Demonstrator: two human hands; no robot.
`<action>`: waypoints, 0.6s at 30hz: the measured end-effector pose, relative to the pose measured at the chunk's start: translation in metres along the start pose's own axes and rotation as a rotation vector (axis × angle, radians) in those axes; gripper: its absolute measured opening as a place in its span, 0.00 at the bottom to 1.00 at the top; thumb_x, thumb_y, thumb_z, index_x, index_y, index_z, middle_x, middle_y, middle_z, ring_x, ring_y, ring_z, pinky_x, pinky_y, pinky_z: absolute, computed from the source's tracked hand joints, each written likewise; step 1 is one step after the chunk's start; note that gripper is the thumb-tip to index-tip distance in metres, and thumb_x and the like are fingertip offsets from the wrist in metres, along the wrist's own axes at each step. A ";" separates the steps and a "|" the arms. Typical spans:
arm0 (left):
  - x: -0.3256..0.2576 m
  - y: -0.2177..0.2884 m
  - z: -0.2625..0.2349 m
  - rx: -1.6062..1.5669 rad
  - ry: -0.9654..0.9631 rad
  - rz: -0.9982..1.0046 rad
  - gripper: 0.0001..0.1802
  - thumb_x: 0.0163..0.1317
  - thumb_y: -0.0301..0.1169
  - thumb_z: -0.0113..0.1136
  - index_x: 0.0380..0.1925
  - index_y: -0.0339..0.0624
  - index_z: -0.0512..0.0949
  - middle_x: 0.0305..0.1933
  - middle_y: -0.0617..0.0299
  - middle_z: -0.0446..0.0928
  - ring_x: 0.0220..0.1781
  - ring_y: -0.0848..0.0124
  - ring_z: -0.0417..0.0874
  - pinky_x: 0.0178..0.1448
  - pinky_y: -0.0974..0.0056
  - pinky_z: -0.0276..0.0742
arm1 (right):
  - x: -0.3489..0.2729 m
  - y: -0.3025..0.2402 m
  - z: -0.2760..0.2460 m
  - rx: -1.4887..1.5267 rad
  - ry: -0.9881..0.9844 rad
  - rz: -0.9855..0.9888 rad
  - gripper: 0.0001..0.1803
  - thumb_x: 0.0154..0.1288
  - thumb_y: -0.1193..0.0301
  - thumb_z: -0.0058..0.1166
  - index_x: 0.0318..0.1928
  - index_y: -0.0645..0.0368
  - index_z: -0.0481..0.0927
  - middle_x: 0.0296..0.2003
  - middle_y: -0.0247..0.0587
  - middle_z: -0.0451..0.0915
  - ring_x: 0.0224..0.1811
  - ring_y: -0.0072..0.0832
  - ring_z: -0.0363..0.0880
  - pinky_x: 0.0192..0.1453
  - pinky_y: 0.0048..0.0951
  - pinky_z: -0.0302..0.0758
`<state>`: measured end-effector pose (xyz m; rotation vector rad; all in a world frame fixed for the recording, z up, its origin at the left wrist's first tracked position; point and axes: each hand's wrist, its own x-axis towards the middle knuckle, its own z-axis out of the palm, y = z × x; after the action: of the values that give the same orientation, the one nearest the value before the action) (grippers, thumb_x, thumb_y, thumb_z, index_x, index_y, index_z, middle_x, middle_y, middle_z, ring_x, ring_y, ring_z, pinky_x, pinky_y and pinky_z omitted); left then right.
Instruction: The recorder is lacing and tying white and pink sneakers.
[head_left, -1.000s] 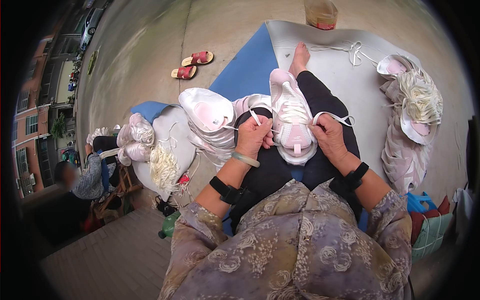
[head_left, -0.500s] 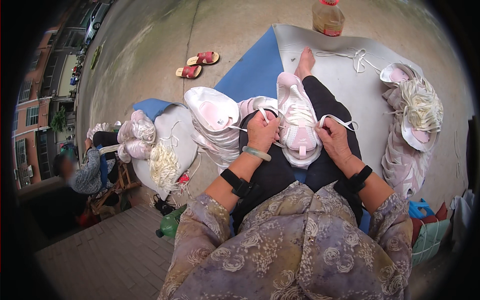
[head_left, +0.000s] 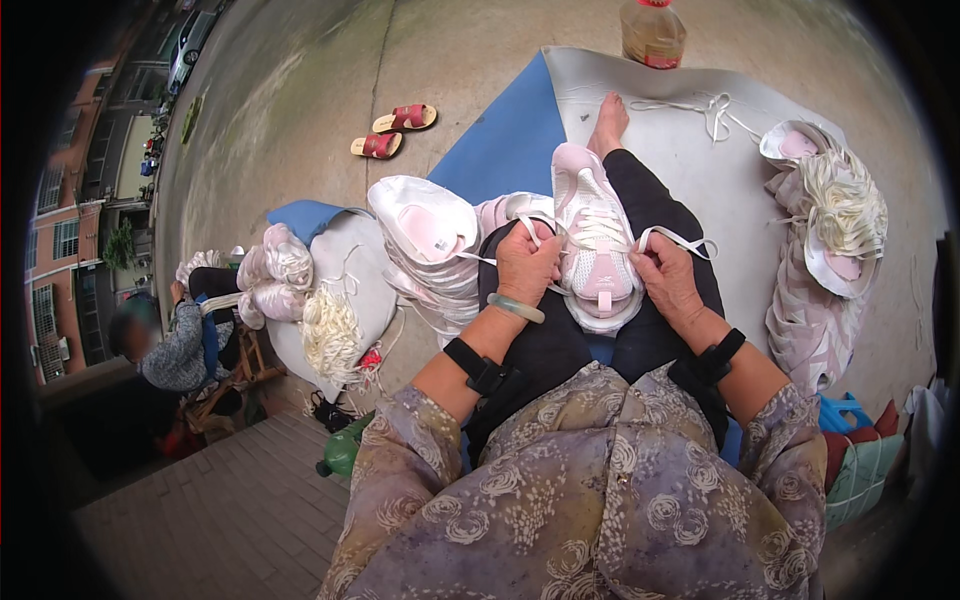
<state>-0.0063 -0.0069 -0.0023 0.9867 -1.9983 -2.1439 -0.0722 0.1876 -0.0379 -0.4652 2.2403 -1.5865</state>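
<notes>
Single head-worn fisheye view, looking steeply down from close above at the lap and mat; edges bend toward the rim.

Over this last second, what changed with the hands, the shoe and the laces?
The view tipped, so the bottle shows more fully. Both hands kept hold of the white laces: the left hand at the shoe's left, the right hand drawing its lace out rightwards. The pink shoe stayed on the lap; the shoe stacks and sandals did not move.
</notes>
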 end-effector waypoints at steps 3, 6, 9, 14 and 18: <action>0.008 -0.015 0.000 0.325 0.066 0.265 0.06 0.54 0.24 0.57 0.26 0.41 0.69 0.16 0.65 0.72 0.13 0.75 0.72 0.16 0.72 0.64 | 0.000 0.001 0.001 0.007 -0.003 0.006 0.08 0.53 0.72 0.55 0.27 0.63 0.71 0.19 0.40 0.71 0.21 0.28 0.70 0.27 0.27 0.68; 0.003 -0.009 0.009 0.801 0.057 0.768 0.05 0.52 0.22 0.56 0.26 0.38 0.69 0.16 0.57 0.73 0.16 0.64 0.75 0.20 0.65 0.67 | 0.000 0.006 0.002 0.002 0.030 0.028 0.10 0.53 0.70 0.57 0.26 0.63 0.71 0.17 0.39 0.71 0.19 0.26 0.69 0.25 0.26 0.68; 0.005 -0.005 0.012 0.805 0.071 0.713 0.06 0.51 0.24 0.56 0.27 0.37 0.69 0.17 0.52 0.73 0.18 0.58 0.75 0.23 0.61 0.69 | -0.002 0.001 -0.003 0.137 0.001 0.213 0.12 0.54 0.68 0.59 0.25 0.62 0.71 0.15 0.36 0.71 0.17 0.22 0.68 0.23 0.25 0.67; 0.006 0.002 -0.008 0.695 0.102 0.151 0.20 0.49 0.38 0.67 0.28 0.38 0.65 0.15 0.62 0.68 0.19 0.76 0.73 0.22 0.67 0.68 | -0.006 -0.027 -0.018 -0.055 0.060 0.089 0.12 0.55 0.69 0.59 0.23 0.61 0.71 0.15 0.33 0.71 0.17 0.19 0.67 0.22 0.23 0.66; -0.025 0.018 -0.011 0.855 0.017 0.426 0.23 0.45 0.39 0.69 0.30 0.39 0.65 0.17 0.62 0.68 0.17 0.73 0.70 0.23 0.67 0.69 | -0.006 -0.054 -0.004 0.090 0.014 0.031 0.06 0.57 0.72 0.54 0.28 0.62 0.74 0.18 0.37 0.73 0.19 0.21 0.69 0.24 0.23 0.67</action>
<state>0.0116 -0.0084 0.0249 0.5105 -2.8346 -1.0497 -0.0656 0.1765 0.0149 -0.3942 2.1654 -1.6714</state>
